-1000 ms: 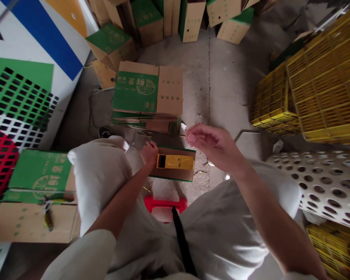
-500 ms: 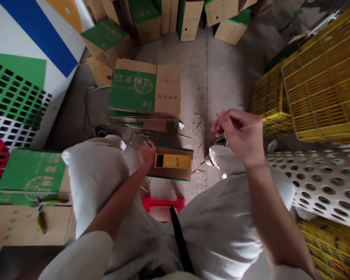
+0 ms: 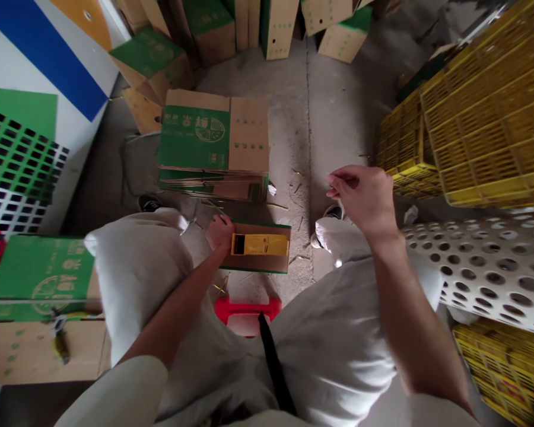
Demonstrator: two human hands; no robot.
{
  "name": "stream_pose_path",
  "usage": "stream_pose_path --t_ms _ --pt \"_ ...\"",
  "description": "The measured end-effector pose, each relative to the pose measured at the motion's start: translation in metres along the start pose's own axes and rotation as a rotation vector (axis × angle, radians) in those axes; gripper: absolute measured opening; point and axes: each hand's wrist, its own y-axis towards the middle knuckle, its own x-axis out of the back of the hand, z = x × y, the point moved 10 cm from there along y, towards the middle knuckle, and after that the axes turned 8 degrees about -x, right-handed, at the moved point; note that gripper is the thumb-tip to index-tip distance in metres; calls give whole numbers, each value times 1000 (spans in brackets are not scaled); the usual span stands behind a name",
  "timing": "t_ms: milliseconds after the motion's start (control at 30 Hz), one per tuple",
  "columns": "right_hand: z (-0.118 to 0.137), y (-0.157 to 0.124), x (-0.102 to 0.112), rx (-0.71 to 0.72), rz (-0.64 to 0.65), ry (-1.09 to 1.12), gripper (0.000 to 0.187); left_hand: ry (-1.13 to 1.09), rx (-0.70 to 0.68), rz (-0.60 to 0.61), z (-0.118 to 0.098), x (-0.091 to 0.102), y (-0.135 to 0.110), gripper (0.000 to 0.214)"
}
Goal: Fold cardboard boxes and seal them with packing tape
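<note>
My left hand [image 3: 219, 232] is closed at the left end of an upright or folded cardboard box [image 3: 276, 265] with green edges, between my knees. A thin dark strand shows by its fingers; what they hold is unclear. On that box lies a yellow oblong object [image 3: 260, 244] with a black end, close beside the hand. My right hand [image 3: 367, 196] is raised above my right shoe, thumb and fingers pinched together. Anything in that pinch is too small to make out. A stack of flattened green-and-brown cartons [image 3: 196, 137] lies just beyond my left hand.
Yellow plastic crates [image 3: 493, 112] and a white perforated panel [image 3: 480, 261] stand on my right. Pliers [image 3: 60, 338] rest on cartons [image 3: 40, 276] at my left. More boxes [image 3: 279, 29] line the back. Beneath me is a red stool [image 3: 248, 308]. Scraps litter the floor.
The view has shifted slightly, so most things appear a little further left. My right hand's fingers look more pinched together. The left hand stays beside the yellow object.
</note>
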Motion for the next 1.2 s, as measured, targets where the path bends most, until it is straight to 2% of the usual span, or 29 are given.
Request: stream_pose_path --t_ms 67,333,567,700,800,933,1067,1200 --pt "2 0 1 15 -3 -42 20 2 -4 -12 0 0 0 47" --pt "8 -1 7 45 -34 -192 42 6 -4 -27 2 0 1 46" --pt "8 -6 6 -59 -36 -30 54 2 -4 -22 0 1 0 48" --pt "1 -6 2 -115 -15 169 50 -4 -3 -15 -1 3 0 47" --pt "-2 -6 -2 -116 25 305 35 -14 4 0 0 2 0 47" --pt "-4 -4 -2 -80 25 370 18 -22 2 7 1 1 1 45" --pt "-2 -3 0 -65 14 345 34 -10 -1 7 1 0 1 47" --pt "5 -6 9 -68 -39 205 49 -7 0 -4 1 0 1 47"
